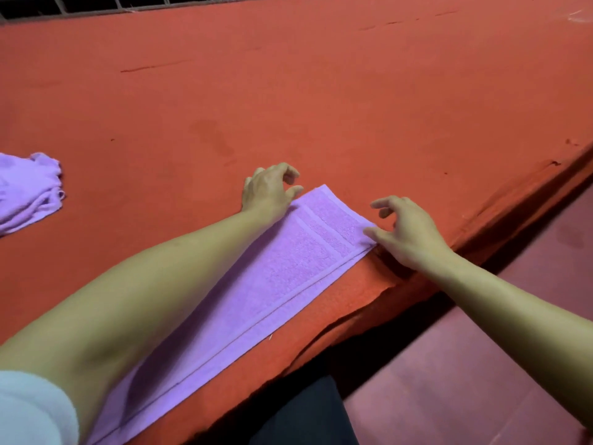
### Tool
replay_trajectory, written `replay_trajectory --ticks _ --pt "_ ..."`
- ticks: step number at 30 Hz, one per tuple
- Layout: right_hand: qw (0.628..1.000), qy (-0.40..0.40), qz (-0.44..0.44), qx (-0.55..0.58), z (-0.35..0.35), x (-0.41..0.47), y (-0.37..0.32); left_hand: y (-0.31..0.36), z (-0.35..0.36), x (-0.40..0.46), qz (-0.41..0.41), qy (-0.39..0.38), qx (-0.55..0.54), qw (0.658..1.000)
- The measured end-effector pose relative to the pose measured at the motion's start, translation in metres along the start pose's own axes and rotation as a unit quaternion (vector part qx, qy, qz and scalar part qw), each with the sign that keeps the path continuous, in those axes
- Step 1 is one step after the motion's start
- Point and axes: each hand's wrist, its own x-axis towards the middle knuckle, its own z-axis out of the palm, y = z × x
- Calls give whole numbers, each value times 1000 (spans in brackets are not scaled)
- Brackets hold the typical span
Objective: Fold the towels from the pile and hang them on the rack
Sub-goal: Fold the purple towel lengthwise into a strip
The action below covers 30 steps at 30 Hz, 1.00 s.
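A purple towel [272, 277], already doubled lengthwise into a long strip, lies along the near edge of the red table [321, 91]. The left hand [268, 191] sits at the strip's far left corner, fingers curled, thumb touching the hem; whether it pinches the cloth I cannot tell. The right hand [406, 232] pinches the far right corner with thumb and fingertips. This looks like fold 2 starting: both far corners likely need lifting together and carrying back toward the body, edges kept aligned. The pile [27, 191] (crumpled, purple) waits at the left. No rack is in view.
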Motion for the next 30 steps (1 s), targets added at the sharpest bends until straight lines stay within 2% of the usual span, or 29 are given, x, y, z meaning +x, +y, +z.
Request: replay_trajectory --ticks 4,6,11,16,18,24,30 --pt "991 -70 -109 17 20 -34 -42 -19 -39 -74 2 -4 -43 999" --pt "983 -74 -166 30 28 -49 -59 -28 -59 -109 2 -4 -49 999" --pt "954 -115 -273 42 60 -88 -108 -61 -124 -216 -95 -34 -28 994" --pt "923 -139 -359 10 75 -101 -129 -65 -154 -294 -140 -45 28 989" --pt "915 -136 -379 -12 76 -98 -127 -64 -153 -315 -134 -51 64 988" --pt "913 -154 -377 -27 74 -90 -119 -69 -141 -325 -76 1 119 990" --pt "902 -159 -399 -37 74 -84 -119 -83 -133 -325 33 42 174 983"
